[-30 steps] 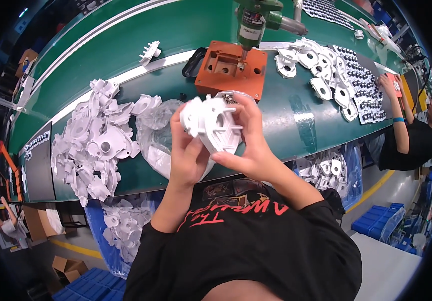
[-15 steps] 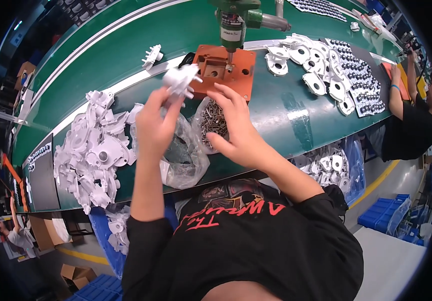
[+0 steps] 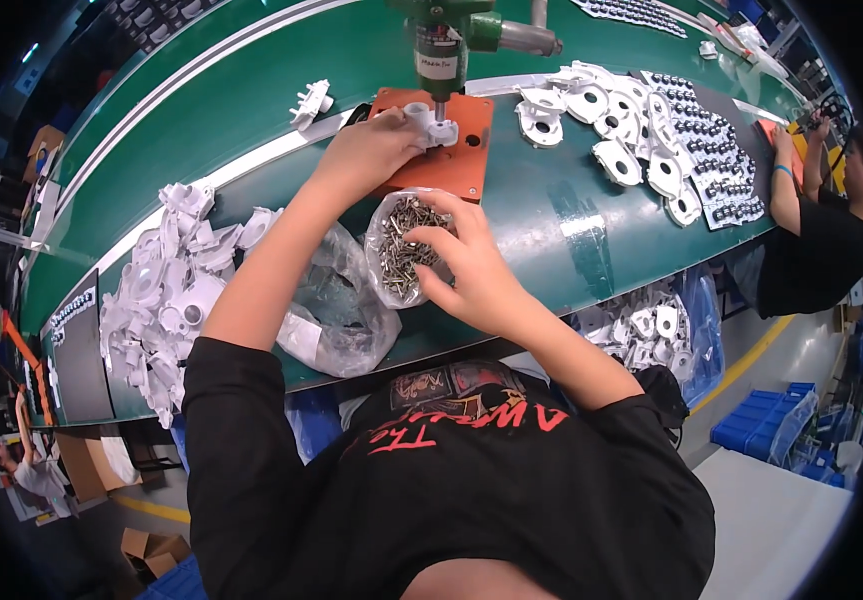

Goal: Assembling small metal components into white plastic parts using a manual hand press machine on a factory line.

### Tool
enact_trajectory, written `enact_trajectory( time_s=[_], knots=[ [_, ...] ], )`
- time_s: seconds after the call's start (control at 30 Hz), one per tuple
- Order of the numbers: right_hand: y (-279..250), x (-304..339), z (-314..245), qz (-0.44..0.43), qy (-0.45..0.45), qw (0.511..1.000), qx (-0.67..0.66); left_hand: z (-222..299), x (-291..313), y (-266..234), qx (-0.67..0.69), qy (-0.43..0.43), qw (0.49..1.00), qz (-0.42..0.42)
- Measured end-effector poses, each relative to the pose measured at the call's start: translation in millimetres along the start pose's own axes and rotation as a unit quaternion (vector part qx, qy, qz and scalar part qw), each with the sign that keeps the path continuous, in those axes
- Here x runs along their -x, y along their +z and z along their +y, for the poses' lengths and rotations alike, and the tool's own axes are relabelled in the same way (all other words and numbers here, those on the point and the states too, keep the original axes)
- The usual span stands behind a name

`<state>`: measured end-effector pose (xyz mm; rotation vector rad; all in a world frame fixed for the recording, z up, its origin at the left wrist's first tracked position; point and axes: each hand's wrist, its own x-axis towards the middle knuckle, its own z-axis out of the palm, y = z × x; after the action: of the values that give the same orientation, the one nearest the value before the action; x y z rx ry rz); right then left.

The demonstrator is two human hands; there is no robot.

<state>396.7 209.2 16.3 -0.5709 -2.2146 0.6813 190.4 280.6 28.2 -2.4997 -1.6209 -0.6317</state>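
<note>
My left hand (image 3: pixel 369 150) presses a white plastic part (image 3: pixel 429 124) onto the orange fixture block (image 3: pixel 456 160), right under the tip of a hanging green screwdriver (image 3: pixel 443 45). My right hand (image 3: pixel 461 265) reaches into a clear bag of small metal screws (image 3: pixel 403 250) in front of the fixture, fingertips pinched among the screws. The bag lies open on the green bench (image 3: pixel 541 215).
A heap of white plastic parts (image 3: pixel 166 290) lies at the left beside a crumpled clear bag (image 3: pixel 336 310). Finished white parts (image 3: pixel 611 125) and trays of dark small pieces (image 3: pixel 716 165) lie at the right. Another person (image 3: pixel 816 220) works at the far right. A bag of white parts (image 3: pixel 656 325) hangs below the bench.
My left hand has carried the white part from in front of me down onto the orange fixture. My right hand has let go of it and moved into the screw bag.
</note>
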Motion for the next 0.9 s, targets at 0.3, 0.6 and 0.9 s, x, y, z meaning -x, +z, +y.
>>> enact_trajectory(
  time_s=[0.3,0.6,0.9],
  knots=[
    [1.3,-10.8,-1.5,-0.025,-0.009,0.996,0.089,-16.8,6.9,1.2,-0.060,0.087,0.993,0.050],
    [2.3,-19.3,3.5,-0.025,-0.032,0.991,0.126,14.1,112.4,-62.9,0.207,-0.188,0.933,-0.226],
    [5.6,-22.3,2.2,-0.030,-0.041,0.986,0.160,50.2,153.1,-32.8,0.139,-0.320,0.914,-0.208]
  ],
)
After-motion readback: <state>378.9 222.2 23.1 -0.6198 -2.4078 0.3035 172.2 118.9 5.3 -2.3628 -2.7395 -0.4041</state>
